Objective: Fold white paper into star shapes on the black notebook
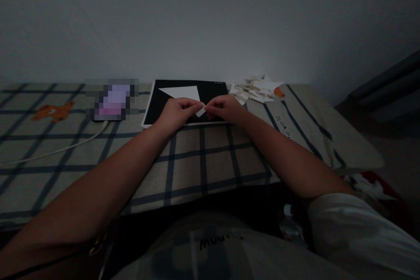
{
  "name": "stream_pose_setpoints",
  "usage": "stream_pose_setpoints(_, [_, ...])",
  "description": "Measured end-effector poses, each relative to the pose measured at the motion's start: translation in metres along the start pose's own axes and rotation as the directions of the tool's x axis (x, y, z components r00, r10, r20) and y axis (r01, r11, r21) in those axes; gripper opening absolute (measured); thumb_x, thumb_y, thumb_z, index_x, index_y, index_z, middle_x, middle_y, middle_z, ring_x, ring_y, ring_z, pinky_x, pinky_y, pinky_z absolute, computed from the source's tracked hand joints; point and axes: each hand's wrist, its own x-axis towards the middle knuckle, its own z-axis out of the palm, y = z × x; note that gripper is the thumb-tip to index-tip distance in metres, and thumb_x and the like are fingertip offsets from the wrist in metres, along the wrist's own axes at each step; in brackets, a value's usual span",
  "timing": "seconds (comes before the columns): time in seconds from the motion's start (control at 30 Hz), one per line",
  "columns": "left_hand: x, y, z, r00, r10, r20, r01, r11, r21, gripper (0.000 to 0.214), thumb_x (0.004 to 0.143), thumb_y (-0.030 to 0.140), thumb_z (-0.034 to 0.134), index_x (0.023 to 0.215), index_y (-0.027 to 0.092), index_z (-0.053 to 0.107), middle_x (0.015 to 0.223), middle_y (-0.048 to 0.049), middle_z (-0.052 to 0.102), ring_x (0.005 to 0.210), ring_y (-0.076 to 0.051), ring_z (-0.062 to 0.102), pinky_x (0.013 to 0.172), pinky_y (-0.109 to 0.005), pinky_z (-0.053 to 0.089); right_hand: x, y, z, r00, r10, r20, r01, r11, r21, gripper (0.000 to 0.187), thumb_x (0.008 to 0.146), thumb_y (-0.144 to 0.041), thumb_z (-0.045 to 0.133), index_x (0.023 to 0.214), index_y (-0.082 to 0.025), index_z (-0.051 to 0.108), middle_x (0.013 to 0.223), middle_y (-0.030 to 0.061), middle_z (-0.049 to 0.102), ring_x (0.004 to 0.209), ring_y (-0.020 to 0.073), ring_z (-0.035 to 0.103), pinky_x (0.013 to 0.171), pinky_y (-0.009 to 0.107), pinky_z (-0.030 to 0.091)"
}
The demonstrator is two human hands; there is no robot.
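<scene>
Your left hand (177,113) and right hand (227,107) meet over the black board (152,107), which lies toward the far edge of the table (188,162), its long side roughly along that edge. The thumb and forefinger of each hand are closed in a pinch on a small white paper piece (201,112), the left on one side and the right on the other, near the board's near edge. Behind your left hand, a larger white sheet (185,92) lies on the board, one pointed corner toward the board's far left corner. Just past the board's right edge, you have a heap of folded papers (251,91) by the table's far edge. Off the board's left edge lies a phone (113,100), its picture pixelated, with a pale cable (78,142) running to the table's left side.
</scene>
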Motion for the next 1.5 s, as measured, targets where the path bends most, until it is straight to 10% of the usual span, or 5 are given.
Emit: stream_pose_setpoints(1.5, [0.0012, 0.005, -0.0051, 0.973, 0.001, 0.229, -0.02, 0.996, 0.083, 0.044, 0.074, 0.057, 0.095, 0.071, 0.018, 0.077, 0.065, -0.0011, 0.068, 0.061, -0.011, 0.053, 0.057, -0.026, 0.036, 0.0, -0.0033, -0.003, 0.99, 0.124, 0.066, -0.134, 0.975, 0.175, 0.024, 0.094, -0.042, 0.084, 0.094, -0.019, 0.083, 0.082, 0.0032, 0.083, 0.076, 0.0154, 0.075, 0.075, 0.028, 0.062])
